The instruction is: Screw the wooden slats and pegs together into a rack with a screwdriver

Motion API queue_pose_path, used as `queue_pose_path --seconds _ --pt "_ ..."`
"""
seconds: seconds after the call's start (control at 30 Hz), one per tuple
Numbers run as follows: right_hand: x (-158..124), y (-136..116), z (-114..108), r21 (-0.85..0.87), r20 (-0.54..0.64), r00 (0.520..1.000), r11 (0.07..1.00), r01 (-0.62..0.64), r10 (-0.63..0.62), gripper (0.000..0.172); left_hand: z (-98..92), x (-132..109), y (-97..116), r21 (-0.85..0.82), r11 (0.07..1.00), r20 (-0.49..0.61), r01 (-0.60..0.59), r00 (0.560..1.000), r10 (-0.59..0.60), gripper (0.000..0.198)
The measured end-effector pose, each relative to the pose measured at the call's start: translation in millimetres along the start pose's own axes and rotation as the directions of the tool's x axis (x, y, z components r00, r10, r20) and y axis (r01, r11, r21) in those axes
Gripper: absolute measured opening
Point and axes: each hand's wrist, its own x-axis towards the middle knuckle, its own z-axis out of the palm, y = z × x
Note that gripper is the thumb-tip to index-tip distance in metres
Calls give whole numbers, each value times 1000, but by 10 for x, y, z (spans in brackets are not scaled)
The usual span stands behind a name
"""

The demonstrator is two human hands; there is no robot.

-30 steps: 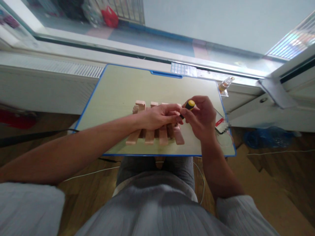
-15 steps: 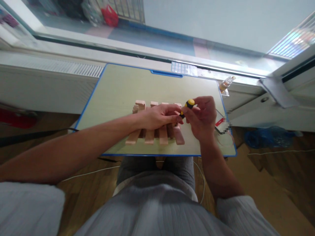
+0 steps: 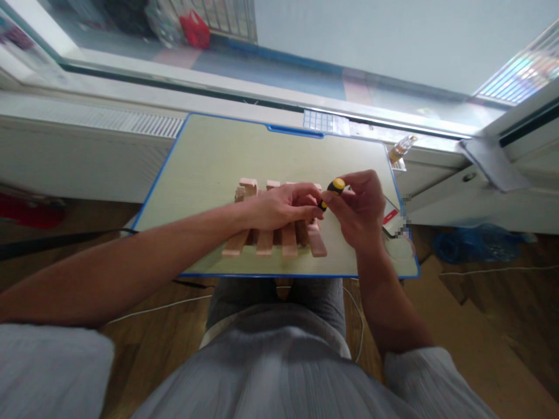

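A slatted wooden piece, with several pale slats over crosspieces, lies on the small table. My right hand is closed round the handle of a short yellow-and-black screwdriver, which tilts down to the left. Over the slats rests my left hand. Its thumb and fingertips are pinched at the screwdriver's lower end, above the rightmost slat. The fingers hide the screwdriver's tip and whatever it touches.
The table has a blue rim. At its right lies a phone-like thing with a red patch, partly behind my right hand. A bottle stands past the right edge. A radiator and window sill run behind.
My right hand has turned slightly with the screwdriver, whose handle top now faces a bit differently. My left hand and the wooden piece stay nearly in place.
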Motion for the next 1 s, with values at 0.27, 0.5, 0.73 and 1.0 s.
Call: queue_pose_path --seconds 0.27,0.5,0.73,1.0 --pt "96 -111 -207 -1 208 976 998 -62 61 35 -26 1 -2 137 990 39 -46 998 41 32" --pt "11 -55 -99 23 86 996 999 -29 27 29 -44 4 1 119 993 56 -15 998 8 32" --pt "-10 28 17 -55 -48 998 998 39 -42 38 39 -3 -76 -152 988 14 24 1000 -22 38" --pt "27 -134 -163 6 144 986 996 -89 87 32 -12 10 -2 20 998 32 -66 997 65 35"
